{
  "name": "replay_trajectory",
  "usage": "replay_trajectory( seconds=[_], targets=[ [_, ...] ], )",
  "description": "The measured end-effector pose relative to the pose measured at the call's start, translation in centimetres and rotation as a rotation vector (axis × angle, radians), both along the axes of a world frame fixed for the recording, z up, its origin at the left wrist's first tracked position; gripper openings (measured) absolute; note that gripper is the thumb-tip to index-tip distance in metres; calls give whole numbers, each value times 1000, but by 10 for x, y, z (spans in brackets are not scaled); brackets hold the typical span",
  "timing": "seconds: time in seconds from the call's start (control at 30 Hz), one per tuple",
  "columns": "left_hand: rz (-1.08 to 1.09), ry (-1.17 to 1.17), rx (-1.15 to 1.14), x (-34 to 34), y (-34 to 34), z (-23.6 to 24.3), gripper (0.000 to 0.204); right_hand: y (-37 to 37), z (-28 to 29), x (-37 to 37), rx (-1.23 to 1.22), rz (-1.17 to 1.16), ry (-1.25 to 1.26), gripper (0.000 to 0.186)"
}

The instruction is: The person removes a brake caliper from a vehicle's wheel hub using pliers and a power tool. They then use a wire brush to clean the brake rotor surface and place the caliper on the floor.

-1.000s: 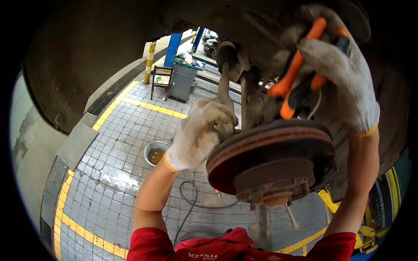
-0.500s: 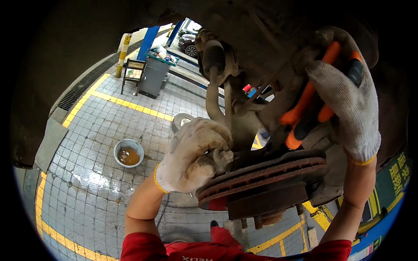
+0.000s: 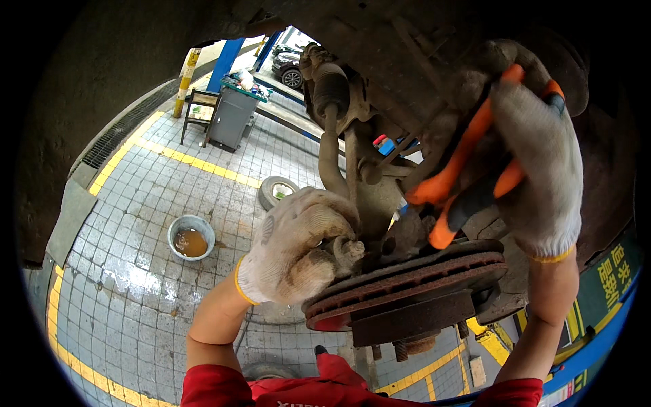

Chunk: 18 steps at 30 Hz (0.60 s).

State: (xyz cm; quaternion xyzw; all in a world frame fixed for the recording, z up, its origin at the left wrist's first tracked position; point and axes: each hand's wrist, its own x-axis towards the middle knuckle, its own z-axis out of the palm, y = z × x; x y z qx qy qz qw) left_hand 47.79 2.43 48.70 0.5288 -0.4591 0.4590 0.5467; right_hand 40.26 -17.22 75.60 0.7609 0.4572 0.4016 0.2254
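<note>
Both my hands wear off-white knit gloves, soiled on the fingers. My left hand [image 3: 296, 245] is closed at the left edge of a rusty brake disc [image 3: 407, 288], its fingertips curled by the rim; what they grip, if anything, I cannot make out. High on the right, my right hand [image 3: 542, 156] wraps round pliers with orange and black handles [image 3: 442, 178]. The handle ends point down and left, above the disc, and stand apart from each other. The jaws of the pliers are hidden in the dark behind my hand.
A rod with a ribbed rubber boot [image 3: 331, 88] hangs beyond the disc. Wheel studs [image 3: 401, 351] stick out below it. On the tiled floor are a bucket of brown liquid [image 3: 192, 237], a wheel [image 3: 277, 192], a grey cabinet [image 3: 234, 119] and a chair [image 3: 200, 112].
The pliers' handle ends have swung left and slightly down, with a little more space between them. My right hand has tilted with them. My left hand keeps its place by the disc.
</note>
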Motion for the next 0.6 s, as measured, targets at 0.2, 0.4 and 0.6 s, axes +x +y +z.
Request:
replay_trajectory(
  seconds=[0.2,0.4,0.6],
  targets=[
    [-83,5,-31,-2,-2,4,35,7,31,12,-235,59,-138,79],
    [4,-7,-22,2,0,-1,32,21,3,26,239,195,292,44],
    [-52,9,-80,-2,-5,6,24,24,33,14,-260,66,-218,68]
  ],
)
